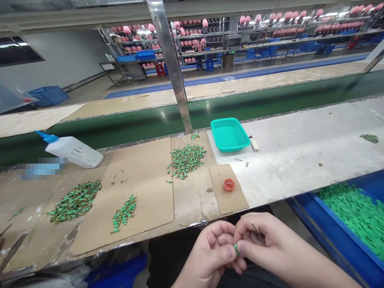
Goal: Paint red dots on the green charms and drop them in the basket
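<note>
Just off the table's front edge, my left hand (213,253) and my right hand (264,240) meet. Both pinch a small green piece (236,249) between thumbs and fingers. A thin tan object (255,228) sticks out by my right hand's fingers; its other end is hidden. Beyond my hands, a small red cup (229,185) stands on a cardboard piece (220,202). Small green and gold parts lie in a heap (186,160) at the middle, with another heap (76,201) at the left and a smaller one (124,213) between them.
A teal basket (230,134) stands at the table's back, with a white object (254,145) beside it. A white bottle with a blue nozzle (75,151) is at the left. On the right, a blue bin (336,236) holds many green pieces. A metal post (171,60) rises behind the table.
</note>
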Demonstrator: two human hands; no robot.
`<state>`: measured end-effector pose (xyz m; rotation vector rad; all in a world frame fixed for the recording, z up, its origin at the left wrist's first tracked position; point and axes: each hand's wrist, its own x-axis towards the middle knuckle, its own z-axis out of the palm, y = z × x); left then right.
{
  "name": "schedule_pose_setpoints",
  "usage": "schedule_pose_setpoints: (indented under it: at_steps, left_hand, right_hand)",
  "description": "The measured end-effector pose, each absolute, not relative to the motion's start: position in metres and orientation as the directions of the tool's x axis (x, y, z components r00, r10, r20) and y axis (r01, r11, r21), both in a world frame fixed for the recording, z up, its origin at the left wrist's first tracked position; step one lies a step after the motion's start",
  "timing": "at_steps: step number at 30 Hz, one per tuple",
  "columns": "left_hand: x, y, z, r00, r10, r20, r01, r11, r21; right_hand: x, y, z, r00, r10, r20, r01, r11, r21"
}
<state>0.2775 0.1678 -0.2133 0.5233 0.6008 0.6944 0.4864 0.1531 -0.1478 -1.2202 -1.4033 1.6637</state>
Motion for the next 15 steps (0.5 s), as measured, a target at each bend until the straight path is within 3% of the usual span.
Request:
schedule_pose_setpoints:
  at_steps: [4,15]
  left_hand:
    - [0.275,0.172,-0.203,0.646,0.686,-0.335,-0.407,0.681,0.609]
    - [0.281,0.172,-0.213,0.709,0.626,-0.325,-0.349,0.712,0.610]
  right_hand:
    - [0.484,0.155,-0.149,-0.399,0.861,-0.316,-0.079,-0.375,-0.923]
    - [0.491,0.146,-0.157,-0.368,0.863,-0.347,-0.036,-0.386,-0.922]
